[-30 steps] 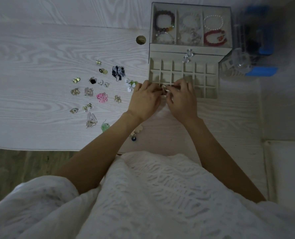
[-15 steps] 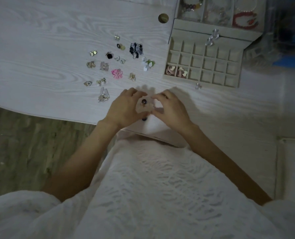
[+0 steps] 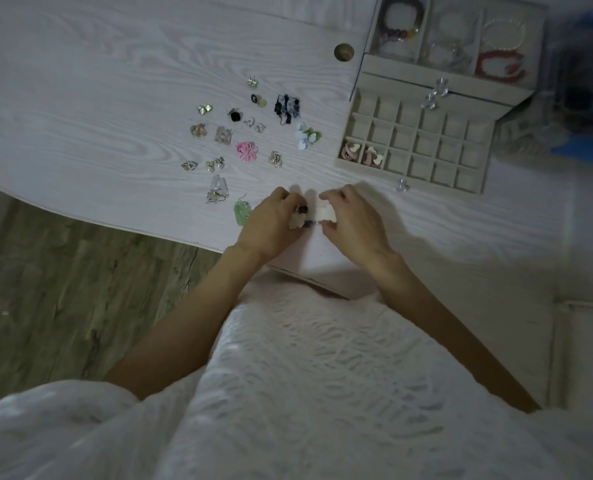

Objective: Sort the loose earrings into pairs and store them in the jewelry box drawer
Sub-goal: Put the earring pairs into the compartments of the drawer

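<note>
Pinching a pale flower-shaped earring each, the left hand (image 3: 271,225) and right hand (image 3: 352,221) meet just above the near table (image 3: 80,98) edge, fingertips nearly touching; the left earring (image 3: 297,219) shows a dark bead, the right earring (image 3: 326,213) is whiter and seems to hang toward the wrist, though its long axis is hard to read. From both hands the jewelry box drawer (image 3: 416,143) lies forward and to the right, nearer the right hand, which likely carries the pair over. Two compartments at the drawer's near-left corner already hold pink pairs (image 3: 361,154); the neighbouring cells look free. A small clear piece (image 3: 401,185) sits between right hand and drawer, the one thing to pass over. Beyond and left of the left hand lie the unsorted earrings (image 3: 246,133), a green earring (image 3: 242,211) just beside its knuckles
</note>
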Tool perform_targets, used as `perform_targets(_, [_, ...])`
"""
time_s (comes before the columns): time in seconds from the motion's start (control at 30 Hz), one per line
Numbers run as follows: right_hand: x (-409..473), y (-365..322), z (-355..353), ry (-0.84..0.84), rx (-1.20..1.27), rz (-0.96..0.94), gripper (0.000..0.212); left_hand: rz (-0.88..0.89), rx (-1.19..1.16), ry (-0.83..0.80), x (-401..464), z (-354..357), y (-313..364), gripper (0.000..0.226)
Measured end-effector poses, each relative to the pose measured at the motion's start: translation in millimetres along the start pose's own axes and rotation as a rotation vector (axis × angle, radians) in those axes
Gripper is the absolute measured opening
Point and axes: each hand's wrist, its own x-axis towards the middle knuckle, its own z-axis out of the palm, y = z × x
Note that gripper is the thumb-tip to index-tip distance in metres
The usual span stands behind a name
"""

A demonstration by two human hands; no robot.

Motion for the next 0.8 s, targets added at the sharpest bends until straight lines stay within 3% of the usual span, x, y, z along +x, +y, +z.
perform_targets(0.23, [-4.3,26.2,-16.5,0.055,0.213,0.120,0.016,0.012,0.064,-0.005,23.4,0.4,14.6,0.028])
perform_targets(0.4, [-8.1,37.8,-33.8,0.201,0.429,0.195,0.008,0.054,0.048,-0.043,37.5,-1.3,22.3,0.023])
perform_targets(0.57, [6.8,57.8,-58.7,0.408,0.363,0.311,0.009,0.133,-0.009,-0.029,50.5,-7.0,35.3,0.020])
perform_targets(0.8, [44.9,70.3,-61.6,0.352,0.384,0.481,0.013,0.276,-0.093,0.051,86.1,-19.1,62.3,0.019])
